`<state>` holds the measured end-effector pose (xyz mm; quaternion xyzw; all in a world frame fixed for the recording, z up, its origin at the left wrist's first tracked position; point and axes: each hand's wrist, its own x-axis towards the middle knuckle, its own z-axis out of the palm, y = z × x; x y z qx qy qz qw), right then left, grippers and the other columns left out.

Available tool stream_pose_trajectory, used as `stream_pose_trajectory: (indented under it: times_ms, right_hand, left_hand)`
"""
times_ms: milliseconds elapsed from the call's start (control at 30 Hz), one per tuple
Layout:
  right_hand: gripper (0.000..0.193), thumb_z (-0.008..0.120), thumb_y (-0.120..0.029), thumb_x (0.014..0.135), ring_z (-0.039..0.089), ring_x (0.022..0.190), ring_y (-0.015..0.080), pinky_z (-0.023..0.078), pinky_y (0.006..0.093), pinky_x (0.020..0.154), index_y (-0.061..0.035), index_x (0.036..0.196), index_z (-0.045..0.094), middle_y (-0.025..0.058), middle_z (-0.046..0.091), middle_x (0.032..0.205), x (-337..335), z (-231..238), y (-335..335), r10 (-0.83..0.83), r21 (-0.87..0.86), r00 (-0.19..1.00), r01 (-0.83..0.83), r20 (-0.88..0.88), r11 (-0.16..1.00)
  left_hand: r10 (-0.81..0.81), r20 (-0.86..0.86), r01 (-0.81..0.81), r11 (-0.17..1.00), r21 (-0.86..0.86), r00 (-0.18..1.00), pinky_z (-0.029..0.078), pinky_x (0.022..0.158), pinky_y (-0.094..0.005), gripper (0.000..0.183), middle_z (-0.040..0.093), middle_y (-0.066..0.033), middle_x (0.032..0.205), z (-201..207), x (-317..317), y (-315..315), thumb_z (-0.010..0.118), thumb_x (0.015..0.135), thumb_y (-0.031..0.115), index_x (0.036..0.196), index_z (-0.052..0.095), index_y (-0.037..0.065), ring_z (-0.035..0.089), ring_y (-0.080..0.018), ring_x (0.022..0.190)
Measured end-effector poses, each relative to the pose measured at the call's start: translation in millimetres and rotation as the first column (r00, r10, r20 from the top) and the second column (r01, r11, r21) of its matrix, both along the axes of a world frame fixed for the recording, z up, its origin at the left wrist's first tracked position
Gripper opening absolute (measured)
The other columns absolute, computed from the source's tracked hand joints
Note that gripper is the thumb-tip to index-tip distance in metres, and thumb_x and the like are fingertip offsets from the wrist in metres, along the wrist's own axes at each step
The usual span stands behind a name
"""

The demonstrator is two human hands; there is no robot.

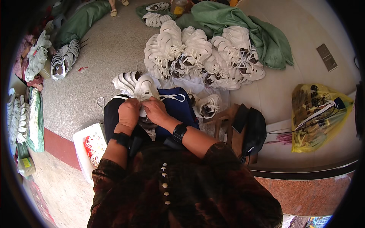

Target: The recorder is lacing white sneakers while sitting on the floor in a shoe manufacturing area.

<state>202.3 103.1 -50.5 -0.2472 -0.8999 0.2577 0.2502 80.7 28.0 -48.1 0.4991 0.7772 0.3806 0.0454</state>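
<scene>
A white shoe upper (146, 87) lies over my lap, its toe end pointing away from me. My left hand (129, 112) is closed at the near edge of the upper, with its fingertips pinched at the lacing. Close beside it, my right hand (155, 109) is also closed, its fingers pressed onto the same spot. A white shoelace (174, 97) loops out to the right over blue cloth, and more lace runs out to the left. What exactly sits between my fingertips is hidden. More white uppers (127, 81) are stacked just beyond, to the left.
A big heap of laced white uppers (197, 49) lies ahead, beside green sacking (243, 22). To my left stands a white box (78, 141) of laces. A wooden stool (224, 121) with a black bag (255, 131) and a yellow plastic bag (315, 131) are on the right.
</scene>
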Motion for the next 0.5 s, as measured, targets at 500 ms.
stream_pose_trajectory:
  times_ms: [500]
  right_hand:
    - [0.003,0.058,-0.005,0.064,0.055,0.067,0.0291,0.045,0.0371,0.060,-0.0036,0.062,0.060,0.0133,0.054,0.067,-6.0,9.7,8.9,0.108,0.241,0.992,-0.122,0.071,0.963]
  left_hand:
    - [-0.036,0.207,0.058,0.993,-0.101,0.978,0.048,0.068,-0.0381,0.013,0.062,-0.0152,0.075,-2.4,-10.5,-5.1,0.063,0.068,0.013,0.078,0.064,0.004,0.061,-0.0318,0.075]
